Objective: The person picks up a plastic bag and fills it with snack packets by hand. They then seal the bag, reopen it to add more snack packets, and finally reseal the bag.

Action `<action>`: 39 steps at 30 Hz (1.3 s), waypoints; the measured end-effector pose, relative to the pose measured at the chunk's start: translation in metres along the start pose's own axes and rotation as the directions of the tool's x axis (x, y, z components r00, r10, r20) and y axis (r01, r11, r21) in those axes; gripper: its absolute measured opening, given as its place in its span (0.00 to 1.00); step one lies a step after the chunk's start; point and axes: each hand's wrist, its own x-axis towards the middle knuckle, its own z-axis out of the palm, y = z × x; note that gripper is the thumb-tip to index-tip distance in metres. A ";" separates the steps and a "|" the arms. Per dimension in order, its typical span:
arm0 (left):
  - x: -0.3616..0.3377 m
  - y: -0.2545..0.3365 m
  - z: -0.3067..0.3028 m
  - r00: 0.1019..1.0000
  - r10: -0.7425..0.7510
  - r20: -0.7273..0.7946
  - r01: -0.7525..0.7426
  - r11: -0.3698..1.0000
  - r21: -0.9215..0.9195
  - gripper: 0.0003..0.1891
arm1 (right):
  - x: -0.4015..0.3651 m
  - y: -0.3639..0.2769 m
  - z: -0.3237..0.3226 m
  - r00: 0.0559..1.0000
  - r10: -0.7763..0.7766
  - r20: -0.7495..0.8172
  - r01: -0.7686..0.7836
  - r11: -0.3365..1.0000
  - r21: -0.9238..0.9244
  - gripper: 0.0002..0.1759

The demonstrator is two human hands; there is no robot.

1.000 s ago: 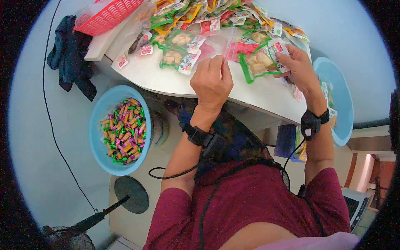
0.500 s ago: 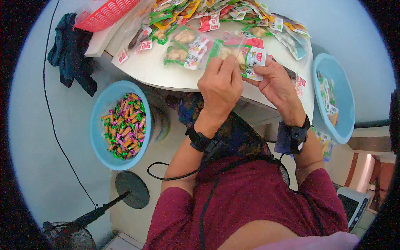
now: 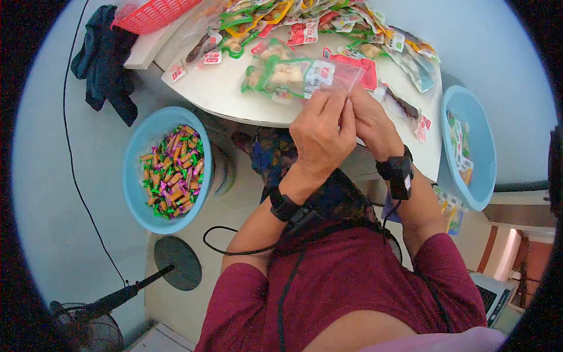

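Grasping with left hand (image 3: pixel 322 132) and right hand (image 3: pixel 374 126), side by side, at the right end of a clear plastic bag (image 3: pixel 347 75); both with fingers closed in a pinch. Cannot tell how each fingertip sits on the film. Extends from the fingers forward and to the left, above the white table (image 3: pixel 223 102), with a green-edged packet (image 3: pixel 287 74) of pale pieces visible through the plastic. Just beyond the hands, to see also a red packet (image 3: pixel 362 69); to the right, a dark long snack (image 3: pixel 403 105) in clear wrap. Farther, at the back, a heap of snack packets (image 3: pixel 328 22). Beside the table, on the left, a blue basin (image 3: pixel 134 196) with small wrapped sticks (image 3: pixel 173 173); on the right, a blue tub (image 3: pixel 482 141) holding other packets (image 3: pixel 458 138).
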 end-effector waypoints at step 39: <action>-0.007 -0.017 -0.004 0.999 0.043 0.023 -0.042 0.999 -0.022 0.13 | -0.022 -0.073 -0.065 0.936 0.217 -0.276 -0.307 0.889 -0.341 0.14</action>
